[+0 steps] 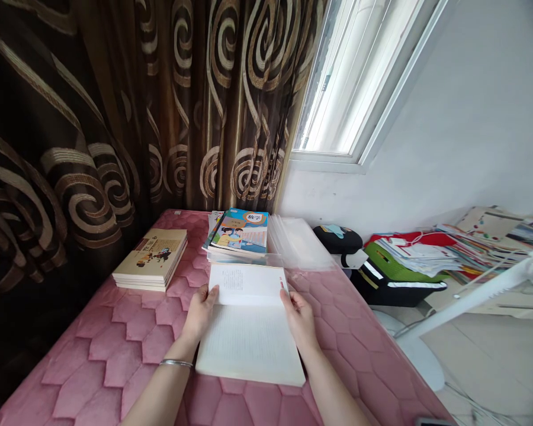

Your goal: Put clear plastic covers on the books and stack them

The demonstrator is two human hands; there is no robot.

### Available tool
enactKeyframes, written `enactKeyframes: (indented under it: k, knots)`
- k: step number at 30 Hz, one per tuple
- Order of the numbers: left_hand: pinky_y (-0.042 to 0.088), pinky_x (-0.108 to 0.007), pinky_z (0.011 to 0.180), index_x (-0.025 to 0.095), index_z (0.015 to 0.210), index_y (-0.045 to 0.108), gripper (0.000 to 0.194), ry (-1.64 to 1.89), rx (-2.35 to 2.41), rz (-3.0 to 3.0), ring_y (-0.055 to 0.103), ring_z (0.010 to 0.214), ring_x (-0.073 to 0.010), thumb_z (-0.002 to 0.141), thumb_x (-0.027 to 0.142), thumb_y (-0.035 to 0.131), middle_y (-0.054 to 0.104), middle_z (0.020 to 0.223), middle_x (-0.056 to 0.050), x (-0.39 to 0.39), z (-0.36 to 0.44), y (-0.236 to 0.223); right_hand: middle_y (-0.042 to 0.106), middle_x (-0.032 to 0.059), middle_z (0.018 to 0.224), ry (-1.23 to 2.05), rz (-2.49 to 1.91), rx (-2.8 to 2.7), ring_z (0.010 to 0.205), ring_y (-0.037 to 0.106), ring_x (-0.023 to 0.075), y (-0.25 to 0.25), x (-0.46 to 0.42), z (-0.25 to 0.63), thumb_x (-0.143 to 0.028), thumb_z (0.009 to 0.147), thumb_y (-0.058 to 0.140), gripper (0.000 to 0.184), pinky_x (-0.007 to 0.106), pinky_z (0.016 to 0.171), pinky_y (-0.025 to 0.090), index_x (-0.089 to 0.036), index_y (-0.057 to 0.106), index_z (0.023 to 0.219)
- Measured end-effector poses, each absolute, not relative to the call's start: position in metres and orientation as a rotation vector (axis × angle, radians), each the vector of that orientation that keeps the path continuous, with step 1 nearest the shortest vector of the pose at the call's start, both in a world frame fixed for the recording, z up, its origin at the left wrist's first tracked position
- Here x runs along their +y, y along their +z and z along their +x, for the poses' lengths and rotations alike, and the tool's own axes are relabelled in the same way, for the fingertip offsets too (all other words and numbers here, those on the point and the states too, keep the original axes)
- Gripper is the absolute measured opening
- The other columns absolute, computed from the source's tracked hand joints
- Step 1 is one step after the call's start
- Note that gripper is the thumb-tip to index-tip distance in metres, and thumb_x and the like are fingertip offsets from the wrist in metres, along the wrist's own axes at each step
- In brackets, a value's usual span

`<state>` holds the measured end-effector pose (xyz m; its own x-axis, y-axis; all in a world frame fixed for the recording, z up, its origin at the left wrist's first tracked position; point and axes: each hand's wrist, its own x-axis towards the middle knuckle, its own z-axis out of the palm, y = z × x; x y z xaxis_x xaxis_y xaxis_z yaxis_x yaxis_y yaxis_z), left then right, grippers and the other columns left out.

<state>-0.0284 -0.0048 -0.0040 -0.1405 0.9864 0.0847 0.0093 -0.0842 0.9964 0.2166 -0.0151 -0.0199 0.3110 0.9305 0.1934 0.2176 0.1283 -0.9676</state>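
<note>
An open book point(251, 346) lies in front of me on the pink quilted mattress point(137, 331), its printed pages facing up. My left hand point(199, 312) pinches the left edge of its far half, thumb on top of the page. Across from it, my right hand point(300, 316) grips the right edge of that same half, thumb near a small red mark. The fingers under the book are hidden. Just beyond the book is a pile topped by a blue textbook point(242, 231) with cartoon children. Clear plastic covers point(304, 242) lie to the right of that pile.
At left sits a neat stack of tan books point(153, 260). A patterned brown curtain point(195, 106) hangs behind the bed. Right of the mattress are a black case point(337, 238), a green-and-black box point(391, 272) with papers, and a white fan point(484, 296).
</note>
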Motion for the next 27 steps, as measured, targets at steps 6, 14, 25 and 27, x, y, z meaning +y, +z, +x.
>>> enactKeyframes:
  k: [6, 14, 25, 27]
  knots:
    - [0.044, -0.034, 0.086, 0.014, 0.087, 0.064, 0.04, 1.383, 1.234, 1.137, 0.062, 0.094, -0.0265, 0.07, 0.05, 0.064, 0.072, 0.089, -0.009, -0.0102, -0.0263, 0.0042, 0.042, -0.0029, 0.059, 0.709, -1.366, -1.196, 0.058, 0.038, 0.0127, -0.0186, -0.0141, 0.2165, -0.063, 0.076, 0.056, 0.047, 0.024, 0.053, 0.031, -0.02, 0.047, 0.059]
    - [0.042, -0.03, 0.074, 0.017, 0.078, 0.058, 0.033, 1.364, 1.254, 1.141, 0.06, 0.079, -0.0215, 0.07, 0.049, 0.062, 0.067, 0.078, -0.003, -0.0106, -0.0279, 0.0011, 0.047, -0.0023, 0.058, 0.649, -1.407, -1.224, 0.057, 0.041, 0.0136, -0.0203, -0.0138, 0.2156, -0.063, 0.078, 0.053, 0.046, 0.024, 0.053, 0.034, -0.02, 0.052, 0.062]
    - [0.041, -0.029, 0.072, 0.017, 0.072, 0.057, 0.044, 1.369, 1.302, 1.172, 0.058, 0.077, -0.0211, 0.067, 0.061, 0.063, 0.065, 0.072, -0.002, -0.0101, -0.0266, 0.0037, 0.046, -0.0026, 0.057, 0.738, -1.354, -1.174, 0.055, 0.039, 0.0127, -0.0233, -0.0129, 0.2183, -0.065, 0.074, 0.056, 0.047, 0.024, 0.051, 0.032, -0.02, 0.049, 0.06]
    - [0.041, -0.028, 0.075, 0.017, 0.077, 0.059, 0.041, 1.37, 1.292, 1.145, 0.06, 0.083, -0.0218, 0.069, 0.058, 0.062, 0.068, 0.079, -0.003, -0.0119, -0.0264, 0.006, 0.045, -0.0027, 0.057, 0.733, -1.362, -1.184, 0.055, 0.039, 0.0126, -0.0243, -0.0116, 0.2184, -0.065, 0.075, 0.056, 0.048, 0.024, 0.051, 0.032, -0.02, 0.049, 0.061]
